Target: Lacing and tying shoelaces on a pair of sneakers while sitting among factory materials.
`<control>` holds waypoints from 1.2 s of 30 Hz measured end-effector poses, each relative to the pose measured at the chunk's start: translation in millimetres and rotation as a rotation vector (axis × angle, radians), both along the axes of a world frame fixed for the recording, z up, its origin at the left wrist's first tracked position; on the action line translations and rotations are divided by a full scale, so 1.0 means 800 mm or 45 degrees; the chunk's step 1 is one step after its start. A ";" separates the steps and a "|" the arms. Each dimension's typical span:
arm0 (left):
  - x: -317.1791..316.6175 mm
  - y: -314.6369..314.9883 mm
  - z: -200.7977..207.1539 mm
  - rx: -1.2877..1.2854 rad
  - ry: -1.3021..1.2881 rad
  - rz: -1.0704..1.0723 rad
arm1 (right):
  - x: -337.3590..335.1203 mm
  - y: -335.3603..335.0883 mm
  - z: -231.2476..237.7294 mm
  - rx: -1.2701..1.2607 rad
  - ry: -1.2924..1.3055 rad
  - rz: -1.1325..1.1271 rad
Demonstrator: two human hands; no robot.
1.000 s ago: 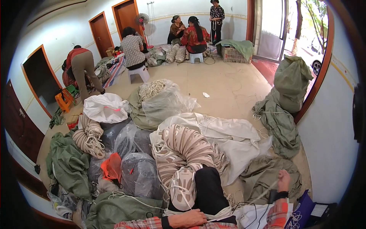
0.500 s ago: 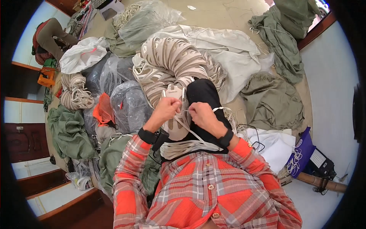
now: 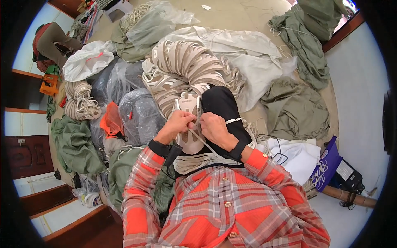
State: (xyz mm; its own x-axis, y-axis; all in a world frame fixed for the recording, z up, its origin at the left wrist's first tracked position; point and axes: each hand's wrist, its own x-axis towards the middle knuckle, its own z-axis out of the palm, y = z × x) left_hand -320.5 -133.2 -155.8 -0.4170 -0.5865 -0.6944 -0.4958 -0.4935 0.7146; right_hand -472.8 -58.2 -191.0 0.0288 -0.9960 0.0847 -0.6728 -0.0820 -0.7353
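A beige and white shoe upper [image 3: 188, 142] lies across my lap, its tongue end pointing away from me. My left hand [image 3: 178, 125] is closed on it near the eyelets, thumb and fingertips pinched together. Close beside it, my right hand [image 3: 215, 130] is closed on a pale shoelace [image 3: 235, 120], part of which sticks out to its right. The fingertips of both hands almost meet, and what lies between them is partly hidden. Another length of lace slants from the eyelets toward a bundle of cream laces [image 3: 198, 162] across my lap.
Beyond my knee [image 3: 221, 99] curves a long row of nested shoe uppers [image 3: 188, 62]. Clear plastic bags [image 3: 140, 111] and an orange bag [image 3: 111, 120] lie left. Green sacks [image 3: 295, 109] and white cloth [image 3: 297, 157] lie right. Another person [image 3: 53, 41] bends over at far left.
My right hand has moved slightly left, closer to my left hand. The short lace stretch visible between the hands before is now hidden. My left hand has shifted slightly down.
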 end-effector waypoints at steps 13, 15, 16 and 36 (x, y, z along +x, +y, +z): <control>-0.011 -0.039 0.017 -0.010 -0.112 -0.657 | -0.004 -0.003 0.013 0.163 0.126 0.178; -0.017 -0.044 0.004 -0.115 -0.145 -0.722 | 0.001 -0.005 0.015 0.149 0.141 0.115; -0.024 -0.046 0.002 -0.198 -0.173 -0.817 | 0.003 -0.006 0.011 0.148 0.142 0.110; 0.082 -0.127 0.020 -1.454 -0.736 -0.783 | 0.018 -0.005 0.042 -0.141 0.235 0.257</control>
